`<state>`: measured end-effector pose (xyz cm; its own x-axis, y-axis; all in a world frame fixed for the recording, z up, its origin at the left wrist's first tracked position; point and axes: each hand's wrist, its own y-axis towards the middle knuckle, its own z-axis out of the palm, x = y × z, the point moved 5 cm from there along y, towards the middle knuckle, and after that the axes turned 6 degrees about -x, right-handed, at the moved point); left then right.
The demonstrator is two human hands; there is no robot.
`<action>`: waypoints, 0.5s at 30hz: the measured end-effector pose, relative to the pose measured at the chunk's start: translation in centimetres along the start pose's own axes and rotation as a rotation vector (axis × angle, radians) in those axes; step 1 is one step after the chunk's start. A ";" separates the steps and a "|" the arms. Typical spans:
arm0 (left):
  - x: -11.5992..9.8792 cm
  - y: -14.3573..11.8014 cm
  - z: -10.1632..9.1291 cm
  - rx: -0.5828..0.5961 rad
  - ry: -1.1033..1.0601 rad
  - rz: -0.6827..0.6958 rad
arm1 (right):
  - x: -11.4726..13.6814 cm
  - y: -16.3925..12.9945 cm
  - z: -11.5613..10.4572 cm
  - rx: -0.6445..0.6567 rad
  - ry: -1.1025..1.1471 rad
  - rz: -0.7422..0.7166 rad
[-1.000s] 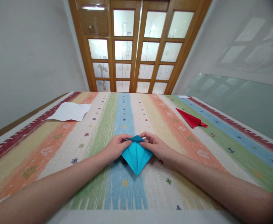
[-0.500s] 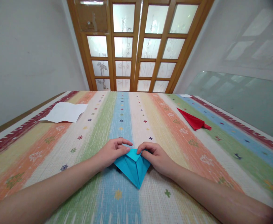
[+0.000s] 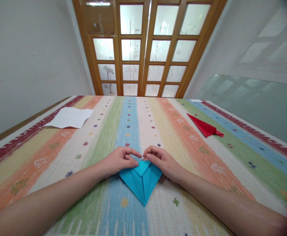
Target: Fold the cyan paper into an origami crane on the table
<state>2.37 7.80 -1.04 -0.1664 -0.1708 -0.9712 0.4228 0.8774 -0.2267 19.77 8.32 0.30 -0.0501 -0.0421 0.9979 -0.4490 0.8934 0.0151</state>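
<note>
Pinching folded blue paper [image 3: 135,183] at its far edge, the left hand [image 3: 119,161] and right hand [image 3: 165,164] are nearly closed, thumbs uppermost; forearms [image 3: 52,193] converge from near left and near right. The paper occupies the near centre of the striped surface [image 3: 89,206].

Left hand [image 3: 121,161] and right hand [image 3: 167,165] touch folded blue paper [image 3: 143,187] near its top edge on striped tablecloth [image 3: 169,131], white sheet [image 3: 71,118] off left, red folded paper [image 3: 204,127] off right, paned doors [image 3: 144,49] behind.
</note>
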 end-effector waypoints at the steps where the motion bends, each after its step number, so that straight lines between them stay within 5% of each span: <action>1: -0.1 0.0 0.0 -0.002 0.005 0.000 | -0.1 0.1 0.1 0.014 -0.028 0.014; 9: -0.3 0.1 0.2 -0.024 0.011 -0.008 | -0.5 -0.2 0.4 0.135 -0.153 0.175; 15: -0.8 0.0 -0.2 -0.074 0.013 -0.027 | -0.8 -0.4 -0.1 0.070 -0.097 0.205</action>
<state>2.29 8.01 -0.28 -0.1884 -0.1896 -0.9636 0.3507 0.9035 -0.2463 20.09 8.03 -0.47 -0.2310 0.0914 0.9687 -0.4814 0.8544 -0.1954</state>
